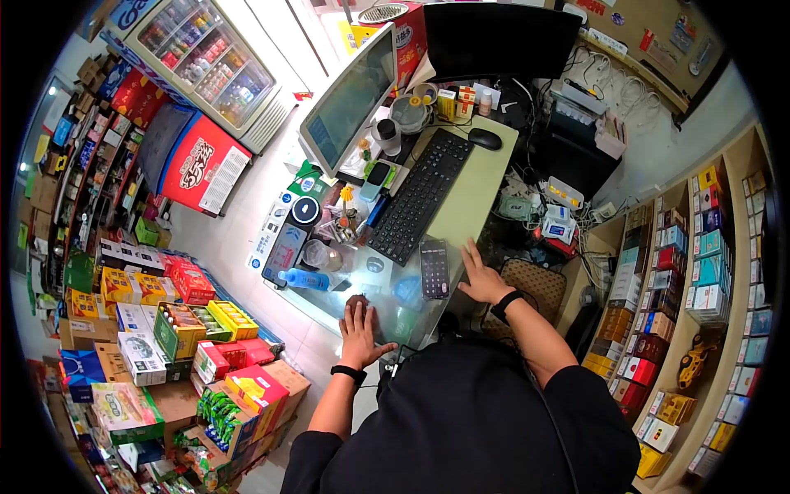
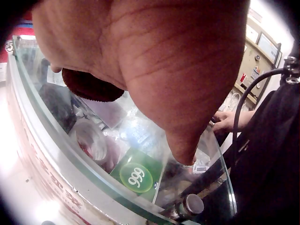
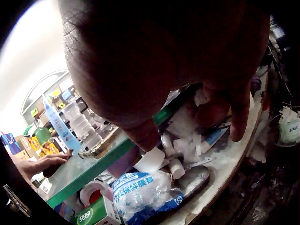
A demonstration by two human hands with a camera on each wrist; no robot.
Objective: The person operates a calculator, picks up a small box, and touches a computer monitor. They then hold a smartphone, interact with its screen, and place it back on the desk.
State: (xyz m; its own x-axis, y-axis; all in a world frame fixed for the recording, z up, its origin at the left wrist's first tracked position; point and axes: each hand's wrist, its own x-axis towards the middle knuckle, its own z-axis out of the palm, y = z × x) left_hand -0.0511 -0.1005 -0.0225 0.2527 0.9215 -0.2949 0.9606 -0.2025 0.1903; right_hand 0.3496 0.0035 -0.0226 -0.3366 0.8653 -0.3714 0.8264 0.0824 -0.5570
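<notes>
My left hand (image 1: 359, 337) lies with its fingers straight over a dark brown, fuzzy rounded thing (image 2: 91, 86) on the glass counter top (image 1: 329, 300). The palm and fingers hide much of that thing, and its kind cannot be made out. At the counter's right edge, my right hand (image 1: 484, 278) rests with fingers spread and holds nothing. Between the hands lies a dark phone (image 1: 434, 268) showing a keypad. Under the glass, a green 999 box (image 2: 138, 171) and a blue and white plastic packet (image 3: 140, 194) show.
Beyond the phone lie a black keyboard (image 1: 424, 193) and a mouse (image 1: 485, 138). A blue bottle (image 1: 304, 279) lies near the left edge, by a clear cup (image 1: 319, 256). A tilted monitor (image 1: 350, 99) stands behind. Shelves of small boxes (image 1: 712, 263) line the right side.
</notes>
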